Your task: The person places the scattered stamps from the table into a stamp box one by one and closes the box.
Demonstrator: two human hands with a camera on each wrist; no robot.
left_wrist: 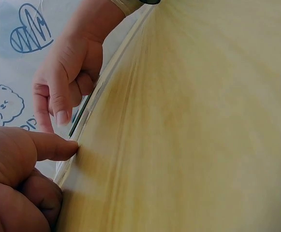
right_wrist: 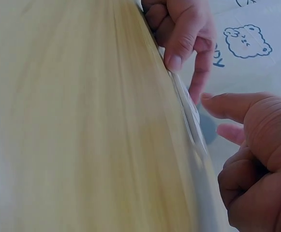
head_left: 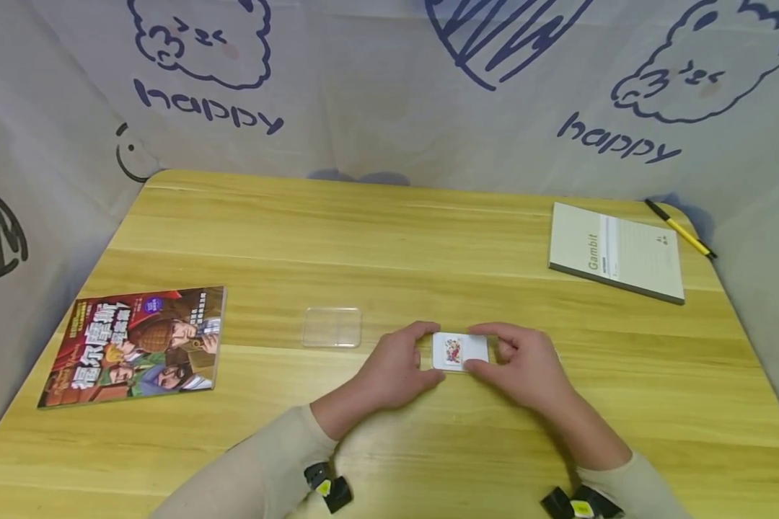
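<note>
A small white card [head_left: 476, 344], with a colourful figure printed on its left half, lies flat in what seems to be a thin clear case on the table. My left hand [head_left: 396, 366] holds its left end, thumb at the near corner and index finger at the far one. At the right end is my right hand [head_left: 526, 365], its thumb over the card's near right part and its index finger by the far corner. A gap shows under the right thumb [right_wrist: 227, 105] in the right wrist view. A clear plastic lid [head_left: 332, 327] rests left of the hands.
On the wooden table [head_left: 337, 238], an illustrated book [head_left: 136, 346] lies at the left. A notebook [head_left: 643, 252] sits at the back right, with a yellow and black pen [head_left: 684, 232] beside it. Drawn-on white cloth [head_left: 363, 86] hangs behind the table and along its sides.
</note>
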